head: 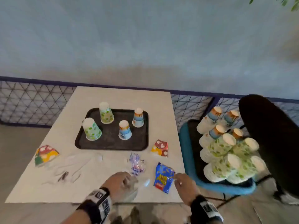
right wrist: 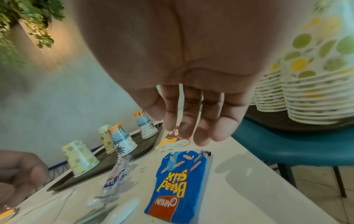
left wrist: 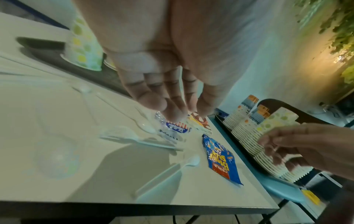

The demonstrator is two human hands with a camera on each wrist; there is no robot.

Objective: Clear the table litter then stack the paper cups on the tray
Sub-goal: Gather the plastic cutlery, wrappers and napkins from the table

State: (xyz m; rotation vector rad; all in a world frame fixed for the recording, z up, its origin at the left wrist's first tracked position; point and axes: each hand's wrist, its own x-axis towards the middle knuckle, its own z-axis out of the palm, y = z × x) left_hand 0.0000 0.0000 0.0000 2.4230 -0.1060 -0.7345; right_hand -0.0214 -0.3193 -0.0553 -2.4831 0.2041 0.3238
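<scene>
Hovering your right hand (right wrist: 193, 121) loose-fingered, empty, over blue wrapper (right wrist: 178, 184) at table's (head: 113, 97) near-right edge | light, crinkly, slippery: pinch its top edge | left hand (head: 120, 181) curled, grip unclear

At lower centre, a glossy foil packet (head: 163, 177) is gleaming on the smooth, matt white table (head: 113, 97). Printed paper cups (head: 91, 129) are sitting on a dull, scuffed plastic tray (head: 111, 144); clear plastic spoons (head: 97, 156) are glinting lower left.

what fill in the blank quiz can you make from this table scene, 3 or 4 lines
1. The number of paper cups standing upside down on the black tray is ____.
2. The wrapper under the right hand is coloured ____.
3. The big cup stacks stand on a chair to the ____ of the table.

Missing words: four; blue; right
</scene>
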